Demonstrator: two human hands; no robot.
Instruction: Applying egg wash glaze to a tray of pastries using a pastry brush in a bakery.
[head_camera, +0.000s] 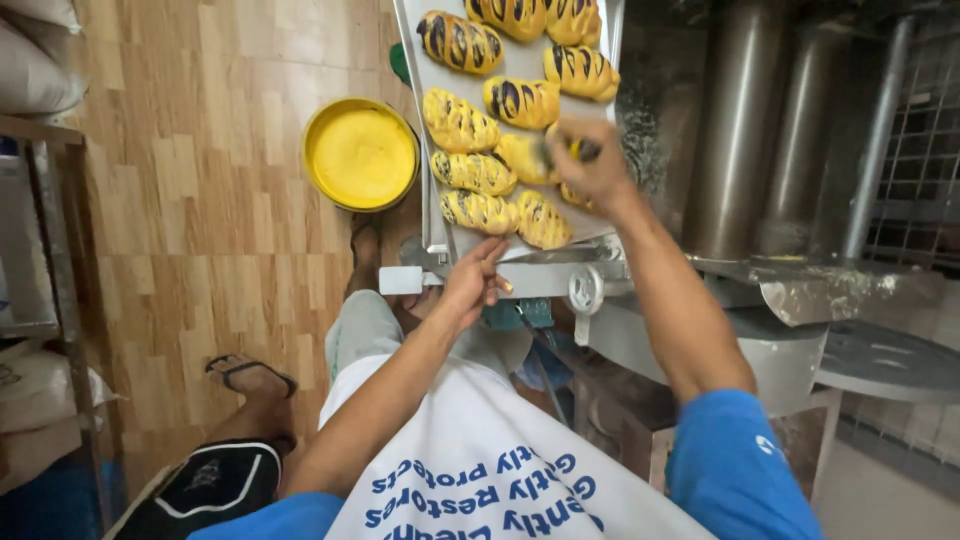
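Right hand (590, 165) fisted over tray (430, 200)

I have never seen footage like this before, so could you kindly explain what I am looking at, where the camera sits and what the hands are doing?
This is a single picture from a camera worn on a person's head, looking down over their own arms; there is no machine arm here, only two bare hands. The right hand has its grip closed on a small brush over a metal tray of striped yellow buns; the brush is blurred. The left hand rests at the tray's near edge, fingers loosely open and holding nothing that I can see. Beside the tray, lower down, stands a yellow bowl of yellow liquid above a wooden floor. To the right are steel pipes. A white apron shows at the bottom.
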